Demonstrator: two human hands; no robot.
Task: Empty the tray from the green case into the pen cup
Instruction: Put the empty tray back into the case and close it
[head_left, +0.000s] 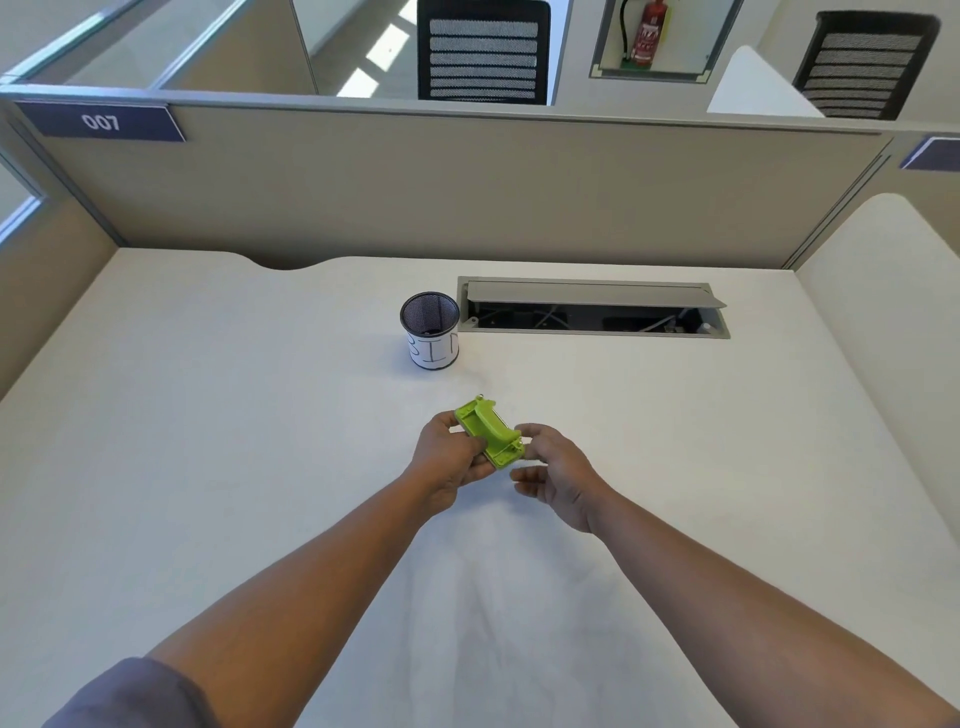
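Note:
A small lime-green case (488, 431) is held just above the white desk (208, 441), tilted, in the middle of the head view. My left hand (449, 457) grips its near-left end. My right hand (556, 467) pinches its right end with thumb and forefinger, the other fingers spread. Behind it, apart from the case, stands a black mesh pen cup (430, 330) wrapped in white paper with handwritten letters. I cannot make out a separate tray on the case.
An open cable hatch (592, 309) with wires is sunk in the desk right of the cup. Beige partitions (467, 187) close the back and sides. Two office chairs stand beyond the partition.

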